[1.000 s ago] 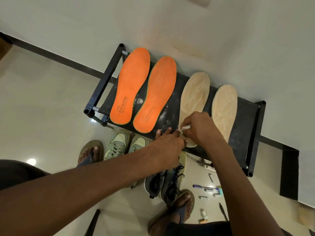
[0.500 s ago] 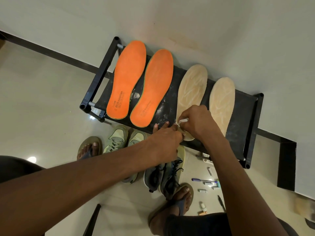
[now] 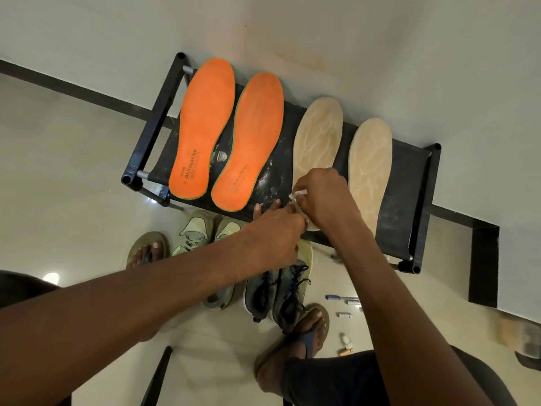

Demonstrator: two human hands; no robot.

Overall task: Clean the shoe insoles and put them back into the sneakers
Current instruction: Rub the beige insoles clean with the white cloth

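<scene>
Pale tiled floor (image 3: 73,171) against a cream wall, with a low black rack serving as the bench (image 3: 409,183). Four insoles lie on the bench side by side: two orange insoles (image 3: 205,127) on the left, touching along their edges, and two beige insoles (image 3: 370,171) on the right, apart from each other. Right hand (image 3: 319,194) is curled over the heel end of the inner beige insole (image 3: 317,136), pinching a small white wipe or tool (image 3: 297,194); too small to tell which. Left hand (image 3: 278,230) sits at the same heel end, fingertips pressed to the bench edge; whether it pinches the insole is hidden by the right hand. Compared with a second ago, both hands hold nearly the same spot on that insole and the insoles have not shifted; only the camera view drifted. So cleaning of this beige insole is likely mid-way, with small rubbing at the heel. White smears show on the bench between the orange and beige pairs. Light green sneakers (image 3: 199,230) and dark sneakers (image 3: 278,291) wait on the floor below the bench, no insole back in yet. Sandalled feet and small bottles and pens (image 3: 342,298) also on the floor.
</scene>
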